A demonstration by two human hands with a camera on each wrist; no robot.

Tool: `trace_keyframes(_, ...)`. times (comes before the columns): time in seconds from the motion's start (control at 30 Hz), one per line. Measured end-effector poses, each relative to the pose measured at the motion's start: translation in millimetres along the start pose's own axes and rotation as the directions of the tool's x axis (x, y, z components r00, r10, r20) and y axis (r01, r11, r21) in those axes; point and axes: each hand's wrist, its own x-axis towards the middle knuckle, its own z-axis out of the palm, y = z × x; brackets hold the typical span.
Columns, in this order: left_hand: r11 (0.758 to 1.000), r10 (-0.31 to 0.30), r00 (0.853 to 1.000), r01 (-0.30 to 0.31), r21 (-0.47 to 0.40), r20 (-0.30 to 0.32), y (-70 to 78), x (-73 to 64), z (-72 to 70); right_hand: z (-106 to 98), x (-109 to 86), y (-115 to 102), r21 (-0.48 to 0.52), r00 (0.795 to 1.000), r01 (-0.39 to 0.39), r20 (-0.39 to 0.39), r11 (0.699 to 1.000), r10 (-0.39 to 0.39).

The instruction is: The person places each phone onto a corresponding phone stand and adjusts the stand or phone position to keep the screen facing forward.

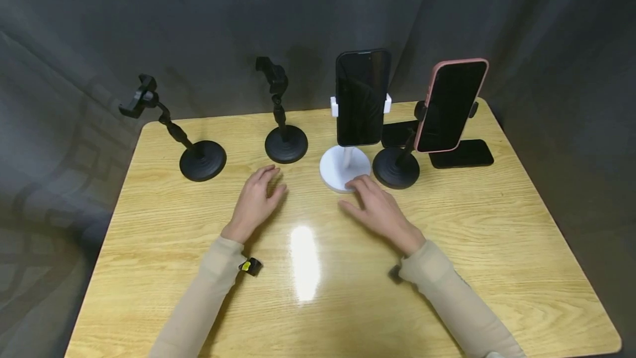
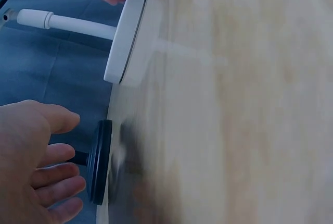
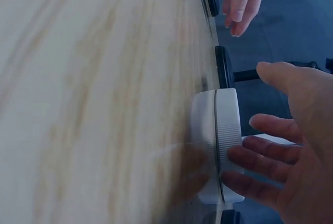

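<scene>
A white phone stand (image 1: 330, 168) with a round base holds a dark phone (image 1: 362, 98) upright in its clamp. My right hand (image 1: 376, 209) is at the front edge of that base, its fingers loosely bent; in the right wrist view the fingertips (image 3: 237, 153) lie against or very near the base's rim (image 3: 227, 125). Contact is hard to tell. My left hand (image 1: 254, 200) hovers over the table just in front of a black phone stand (image 1: 286, 145) with a vacant clamp. In the left wrist view its fingers (image 2: 57, 174) are apart and grip nothing.
Another black stand (image 1: 202, 161) with a vacant clamp stands at the left. A black stand (image 1: 396, 169) on the right holds a pink-cased phone (image 1: 451, 106). Two dark phones lie flat behind it, one phone (image 1: 467, 153) farther right. A grey curtain (image 1: 223, 32) hangs behind the table.
</scene>
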Motion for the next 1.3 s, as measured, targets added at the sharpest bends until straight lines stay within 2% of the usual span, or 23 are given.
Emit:
trace_keyframes(0.33,0.997,-0.034,0.991,0.025,0.079,0.126,-8.1,19.8,-12.0,-4.3,-1.9,-1.7,0.021,1.000,-0.004,0.030,1.000,0.003)
trace_keyframes(0.6,0.990,-0.125,0.963,0.106,0.093,0.237,-18.4,41.3,-17.6,-3.9,-1.6,-0.9,0.034,0.999,0.001,0.051,0.999,-0.003)
trace_keyframes(0.73,0.987,-0.143,0.953,0.118,0.107,0.269,-22.7,52.9,-18.5,-4.2,-1.5,-1.5,0.032,0.998,0.003,0.060,0.999,-0.005)
trace_keyframes(0.9,0.988,-0.136,0.947,0.107,0.115,0.290,-28.7,64.6,-16.0,-4.0,-1.1,-1.7,0.029,0.998,-0.001,0.069,1.000,-0.001)
trace_keyframes(1.1,0.986,-0.125,0.947,0.086,0.142,0.296,-36.7,71.9,-10.7,-4.3,-1.2,-1.7,0.037,0.998,-0.003,0.070,0.999,0.000)
trace_keyframes(1.3,0.977,-0.121,0.933,0.053,0.205,0.340,-37.9,74.4,-8.1,-2.7,-2.4,-1.2,0.051,0.997,0.006,0.072,0.999,-0.010)
